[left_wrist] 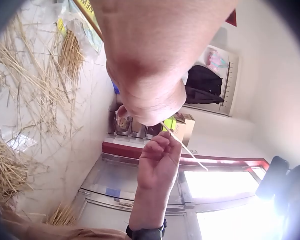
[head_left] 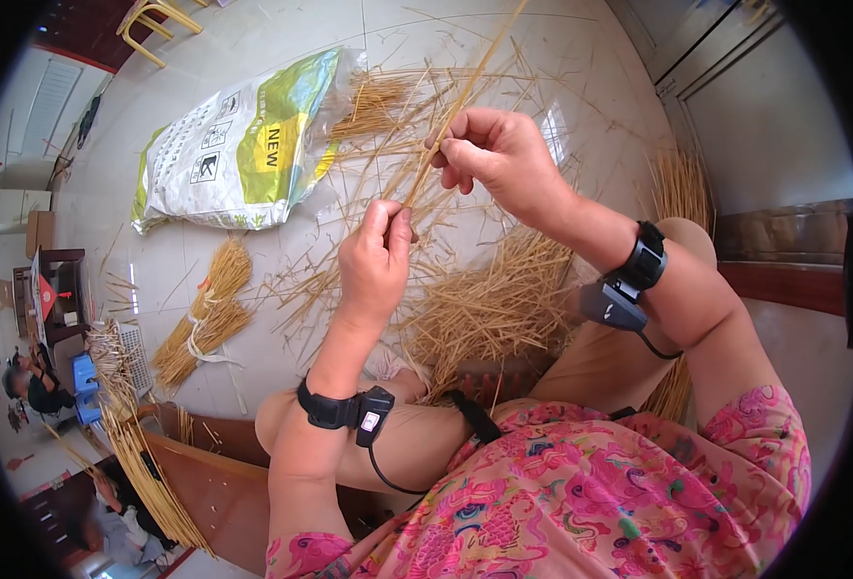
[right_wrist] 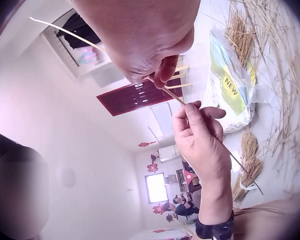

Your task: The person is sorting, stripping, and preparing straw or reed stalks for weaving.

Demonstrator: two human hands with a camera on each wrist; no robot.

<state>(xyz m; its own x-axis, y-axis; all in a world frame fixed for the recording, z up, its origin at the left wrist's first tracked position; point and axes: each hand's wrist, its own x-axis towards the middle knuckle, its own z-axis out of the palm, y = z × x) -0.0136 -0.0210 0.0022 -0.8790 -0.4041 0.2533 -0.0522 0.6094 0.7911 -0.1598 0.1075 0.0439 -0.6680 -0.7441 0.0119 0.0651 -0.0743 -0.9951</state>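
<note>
Both hands hold one thin straw stalk (head_left: 477, 72) above the floor. The left hand (head_left: 375, 259) pinches its lower part between thumb and curled fingers. Higher up, the right hand (head_left: 505, 159) pinches the stalk between thumb and forefinger. In the right wrist view the stalk (right_wrist: 176, 97) runs between the left hand (right_wrist: 202, 142) and the right hand (right_wrist: 145, 40), with one end past each. The left wrist view shows the right hand (left_wrist: 159, 167) at the stalk (left_wrist: 186, 150), beside the near left hand (left_wrist: 150, 65).
A heap of loose straw (head_left: 489, 309) lies below the hands. Tied straw bundles (head_left: 204, 314) and a white-green bag (head_left: 243, 145) with straw at its mouth are on the tiled floor, left and ahead. More straw (head_left: 679, 188) stands at right by a metal door. People sit at far left.
</note>
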